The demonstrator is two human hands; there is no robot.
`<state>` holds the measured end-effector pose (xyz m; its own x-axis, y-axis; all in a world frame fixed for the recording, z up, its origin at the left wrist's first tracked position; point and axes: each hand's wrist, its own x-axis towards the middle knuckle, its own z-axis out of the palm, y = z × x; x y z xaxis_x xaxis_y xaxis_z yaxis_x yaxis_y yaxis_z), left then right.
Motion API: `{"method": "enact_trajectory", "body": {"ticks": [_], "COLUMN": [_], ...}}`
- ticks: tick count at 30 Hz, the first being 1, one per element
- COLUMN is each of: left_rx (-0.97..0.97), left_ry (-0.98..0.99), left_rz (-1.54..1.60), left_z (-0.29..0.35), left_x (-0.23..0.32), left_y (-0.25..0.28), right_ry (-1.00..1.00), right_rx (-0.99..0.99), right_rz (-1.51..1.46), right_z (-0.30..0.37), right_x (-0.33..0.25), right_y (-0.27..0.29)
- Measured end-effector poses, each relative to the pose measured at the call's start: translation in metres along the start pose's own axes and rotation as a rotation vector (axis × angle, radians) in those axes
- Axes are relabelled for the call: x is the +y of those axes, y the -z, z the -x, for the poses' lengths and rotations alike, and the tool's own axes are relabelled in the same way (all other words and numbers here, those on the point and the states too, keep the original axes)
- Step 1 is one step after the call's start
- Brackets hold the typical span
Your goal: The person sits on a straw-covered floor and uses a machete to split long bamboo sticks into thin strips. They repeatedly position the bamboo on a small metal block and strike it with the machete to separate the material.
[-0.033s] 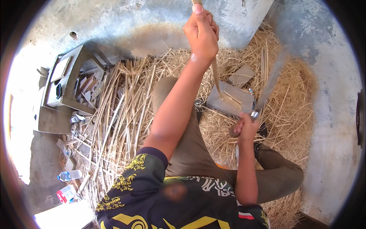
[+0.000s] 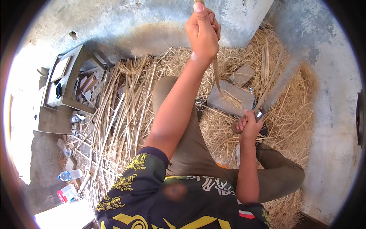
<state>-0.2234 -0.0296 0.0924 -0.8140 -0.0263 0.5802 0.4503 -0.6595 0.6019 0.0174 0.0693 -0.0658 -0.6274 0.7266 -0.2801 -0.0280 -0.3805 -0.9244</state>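
My left hand (image 2: 204,30) is raised in front of me at the top of the view, its fingers closed round a thin bamboo strip (image 2: 216,74). From that fist the strip hangs down toward a flat grey block (image 2: 228,100), where a few short pale slivers lie. To the right, my right hand (image 2: 249,126) grips the handle of a machete. The machete blade (image 2: 281,84) slants up and right above the shavings, smeared by motion and apart from the strip.
Dry shavings (image 2: 301,91) heap on the right against the wall, and long split strips (image 2: 126,103) lie on the left. A wooden stool-like frame (image 2: 82,103) stands at the far left. Below it lie a plastic bottle (image 2: 74,175) and a red-lidded container (image 2: 68,194).
The machete blade has swung to the right and lower, and my right hand has shifted slightly right. My left hand stays almost in place with the bamboo strip.
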Motion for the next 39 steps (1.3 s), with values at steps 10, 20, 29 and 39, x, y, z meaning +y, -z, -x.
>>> {"method": "enact_trajectory", "body": {"ticks": [10,20,29,39], "left_rx": [-0.088,-0.151,-0.121,-0.067], "left_ry": [0.201,0.071,0.042,0.148], "left_rz": [0.113,0.033,0.015,0.083], "left_z": [0.008,0.013,0.011,0.021], "left_x": [0.003,0.003,0.007,-0.004], "left_y": [-0.007,-0.018,-0.022,-0.03], "right_ry": [-0.157,-0.332,-0.458,0.229], "right_rx": [0.005,-0.034,-0.119,0.047], "right_rz": [0.113,0.539,0.282,-0.239], "right_z": [0.009,0.003,0.025,0.008], "right_x": [-0.019,0.056,0.046,-0.006], "right_y": [-0.002,0.029,0.01,0.019]}}
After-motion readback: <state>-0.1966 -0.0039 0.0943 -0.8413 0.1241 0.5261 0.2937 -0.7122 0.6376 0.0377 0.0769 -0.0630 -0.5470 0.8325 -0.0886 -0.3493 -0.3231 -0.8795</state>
